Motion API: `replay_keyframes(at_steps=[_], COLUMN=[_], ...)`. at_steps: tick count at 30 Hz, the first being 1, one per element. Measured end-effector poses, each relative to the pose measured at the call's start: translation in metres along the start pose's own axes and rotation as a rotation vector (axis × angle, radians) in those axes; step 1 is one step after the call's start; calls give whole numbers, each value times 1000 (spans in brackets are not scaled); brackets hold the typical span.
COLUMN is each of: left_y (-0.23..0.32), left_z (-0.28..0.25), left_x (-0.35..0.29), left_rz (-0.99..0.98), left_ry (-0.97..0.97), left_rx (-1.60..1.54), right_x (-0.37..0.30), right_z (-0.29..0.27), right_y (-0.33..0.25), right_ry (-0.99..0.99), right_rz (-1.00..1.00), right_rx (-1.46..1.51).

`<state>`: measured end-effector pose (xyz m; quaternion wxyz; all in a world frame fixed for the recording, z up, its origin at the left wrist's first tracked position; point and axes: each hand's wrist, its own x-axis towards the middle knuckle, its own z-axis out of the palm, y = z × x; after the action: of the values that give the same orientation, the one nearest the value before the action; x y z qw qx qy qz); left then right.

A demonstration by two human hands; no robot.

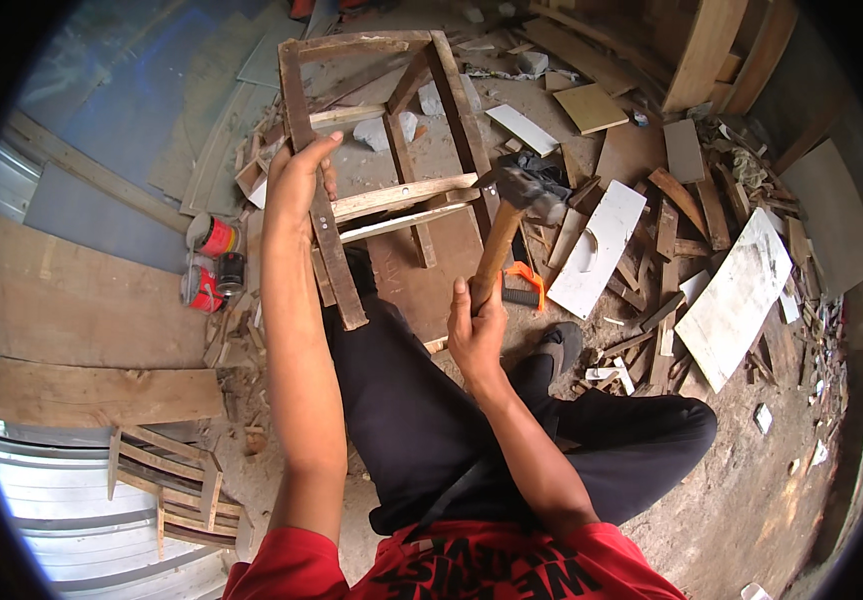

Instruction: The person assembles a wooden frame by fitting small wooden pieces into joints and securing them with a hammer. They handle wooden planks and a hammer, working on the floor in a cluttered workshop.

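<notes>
- A seated person in black trousers and a red shirt steadies a rough wooden frame point(376, 150) on a dirt floor point(741, 500) littered with offcuts.
- The left hand point(299, 180) grips the frame's left upright, fingers point(319, 150) wrapped around the post and pressed together on it, thumb toward the inner side.
- The right hand point(476, 335) is closed around the lower end of a wooden-handled hammer point(506, 225); the fingers are curled tight on the handle.
- The hammer is raised, its dark steel head level with the frame's middle crossbar and just beside the frame's right upright; whether the head touches the wood cannot be told.
- The frame leans from the person's lap away toward the top of the view, its near end resting against the thighs.
- An orange-handled tool point(523, 285) lies on the floor just behind the hammer handle.
- Two red cans point(209, 262) stand near the frame's left side, beside wooden planks point(91, 390).
- White panels point(736, 295) and scrap boards lie scattered to the right, well apart from both hands.
</notes>
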<state>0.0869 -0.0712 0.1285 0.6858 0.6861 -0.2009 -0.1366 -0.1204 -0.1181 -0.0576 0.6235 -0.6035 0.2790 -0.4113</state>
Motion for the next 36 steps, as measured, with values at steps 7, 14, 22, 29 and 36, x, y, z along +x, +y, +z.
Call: replay_keyframes(at_steps=[7, 14, 22, 29, 36], left_y=[-4, 2, 2, -6, -6], left_z=[-4, -2, 13, -8, -9], left_x=[-7, -11, -8, -4, -2], left_rz=[21, 18, 54, 8, -21], left_ry=[20, 13, -5, 21, 40], left_rx=[-5, 30, 26, -6, -23], right_x=[-1, -4, -2, -11, 0], right_z=[8, 7, 10, 4, 19], right_y=[-27, -8, 0, 0, 5], right_ry=[43, -10, 21, 32, 41], right_rz=[-178, -52, -229, 31, -25], right_rx=[431, 81, 324, 272, 379])
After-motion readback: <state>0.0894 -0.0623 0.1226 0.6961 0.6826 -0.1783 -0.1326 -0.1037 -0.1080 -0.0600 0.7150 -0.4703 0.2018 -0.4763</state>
